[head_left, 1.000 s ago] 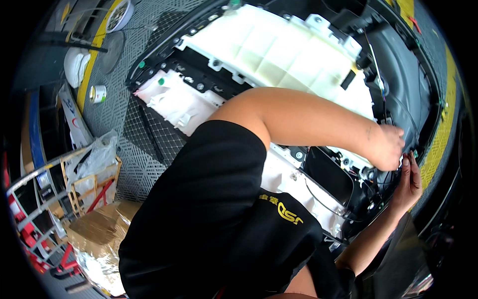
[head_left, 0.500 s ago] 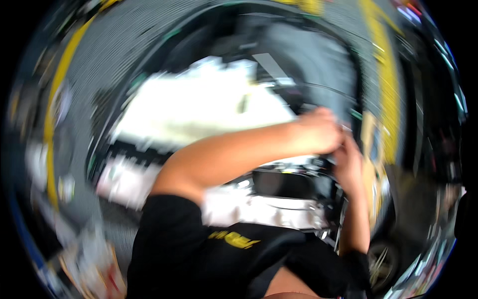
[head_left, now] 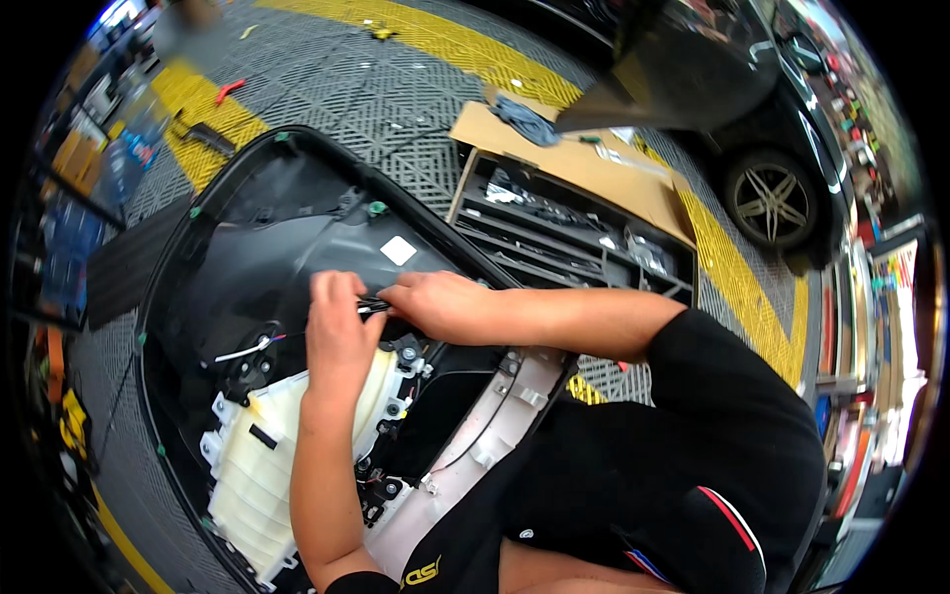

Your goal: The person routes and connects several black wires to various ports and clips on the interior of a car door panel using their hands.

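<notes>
A large black car door trim panel [head_left: 259, 255] lies in front of me, inner side up. Over its middle my left hand [head_left: 338, 322] and my right hand [head_left: 432, 305] meet. Between their fingertips is a thin black cable [head_left: 372, 306], pinched from both sides; its ends are hidden. Left of my left hand, a thin wire with a white sleeve [head_left: 240, 352] lies on the panel. Below, partly behind my left forearm, sits a cream plastic housing [head_left: 247, 495]. A white square sticker [head_left: 399, 250] is just beyond my hands.
An open cardboard box [head_left: 584, 173] with black compartments and bagged parts stands beyond the panel to the right, a grey cloth [head_left: 524, 121] on its flap. A dark car's wheel [head_left: 772, 203] is at the far right. Water bottles [head_left: 74, 252] stand at the left.
My view has swung round and sharpened; the panel now runs diagonally and the cardboard box shows at the right. My hands are together in both frames, now left of the picture's middle.
</notes>
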A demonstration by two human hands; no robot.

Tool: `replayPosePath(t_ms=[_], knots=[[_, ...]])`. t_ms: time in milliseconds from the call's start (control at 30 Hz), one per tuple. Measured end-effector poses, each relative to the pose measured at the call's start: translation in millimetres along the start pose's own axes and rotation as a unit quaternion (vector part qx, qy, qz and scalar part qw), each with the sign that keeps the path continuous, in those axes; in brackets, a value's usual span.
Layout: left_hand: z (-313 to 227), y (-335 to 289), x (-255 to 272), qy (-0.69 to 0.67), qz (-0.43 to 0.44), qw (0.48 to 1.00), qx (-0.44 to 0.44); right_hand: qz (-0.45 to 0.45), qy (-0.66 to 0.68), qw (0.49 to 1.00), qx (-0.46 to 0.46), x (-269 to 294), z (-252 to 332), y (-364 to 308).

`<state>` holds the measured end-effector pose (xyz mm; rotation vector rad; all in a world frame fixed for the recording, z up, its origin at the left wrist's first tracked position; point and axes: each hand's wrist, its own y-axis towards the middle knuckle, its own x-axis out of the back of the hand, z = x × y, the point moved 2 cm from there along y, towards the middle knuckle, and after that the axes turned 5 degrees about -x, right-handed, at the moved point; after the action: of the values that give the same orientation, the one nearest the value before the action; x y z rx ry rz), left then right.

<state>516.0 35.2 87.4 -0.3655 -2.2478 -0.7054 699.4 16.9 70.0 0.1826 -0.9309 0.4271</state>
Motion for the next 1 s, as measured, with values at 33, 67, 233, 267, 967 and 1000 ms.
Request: replayPosePath(t_ms=[33, 67, 233, 267, 967, 1000], knots=[[-6, 1, 2, -0.007, -0.012, 0.999, 0.041, 0.002, -0.009, 1.0, 0.003, -3, -1, -2], [-7, 0, 2, 0.01, 0.026, 0.999, 0.024, 0.0, -0.018, 1.0, 0.002, -6, -3, -4], [-2, 7, -5, 0.077, 0.138, 0.982, -0.101, 0.002, -0.059, 0.998, 0.007, -3, -9, -4], [0, 6, -4, 0.118, 0.164, 0.974, -0.102, 0.026, -0.075, 0.997, -0.022, -2, -4, -1], [-18, -1, -19, 0.214, 0.185, 0.938, -0.199, -0.415, 0.132, 0.881, -0.184, 26, -77, -199], [-16, 0, -19, 0.225, 0.212, 0.932, -0.192, -0.422, 0.189, 0.852, -0.246, 7, -94, -220]])
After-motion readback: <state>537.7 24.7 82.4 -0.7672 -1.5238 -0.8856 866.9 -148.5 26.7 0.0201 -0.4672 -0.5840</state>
